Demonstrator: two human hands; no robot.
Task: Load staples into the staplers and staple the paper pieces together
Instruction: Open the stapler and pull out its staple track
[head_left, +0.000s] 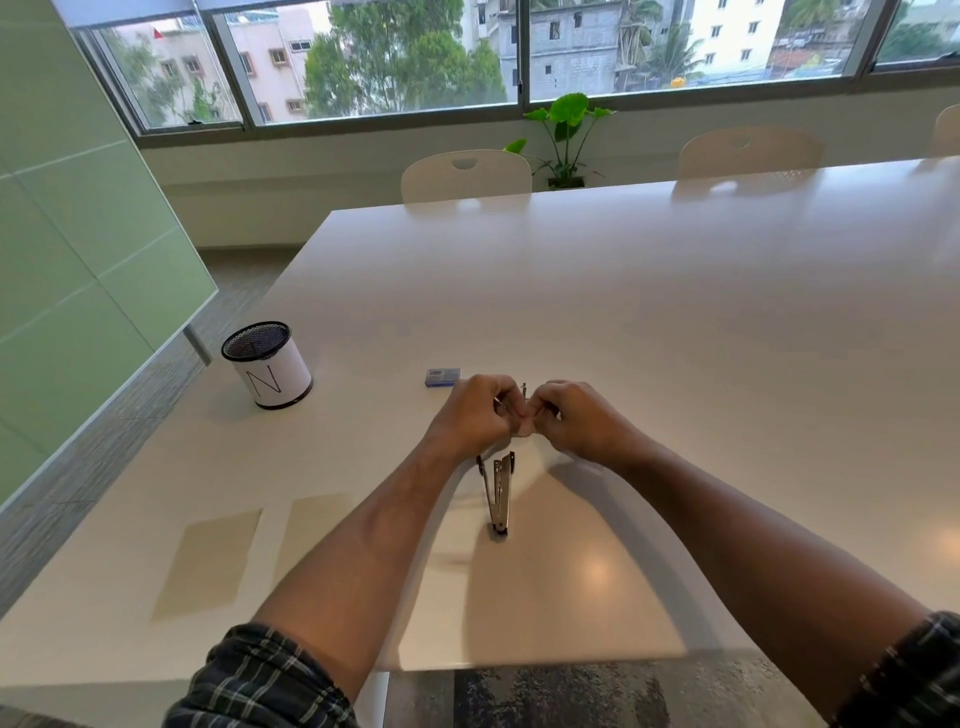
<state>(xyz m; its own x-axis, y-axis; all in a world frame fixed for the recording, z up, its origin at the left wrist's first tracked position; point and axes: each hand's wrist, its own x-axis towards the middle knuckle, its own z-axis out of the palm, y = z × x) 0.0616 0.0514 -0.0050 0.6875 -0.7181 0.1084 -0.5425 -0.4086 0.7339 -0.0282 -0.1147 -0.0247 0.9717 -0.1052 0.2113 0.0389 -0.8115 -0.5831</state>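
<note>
While the stapler (500, 493) lies open and unloaded, left hand (475, 413) and right hand (574, 415) pinch something small, unidentifiable; paper pieces (210, 564) at 8 o'clock unstapled.

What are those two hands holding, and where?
Both the left hand and right hand pinch something small between their fingertips; likely staples, but too small to tell.

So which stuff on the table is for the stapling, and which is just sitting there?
For the job: open silver metal stapler; small blue staple box; two pale paper pieces; something small pinched between both hands, likely staples.

Just sitting there: black mesh cup with white N label; white chairs; green plant.
</note>
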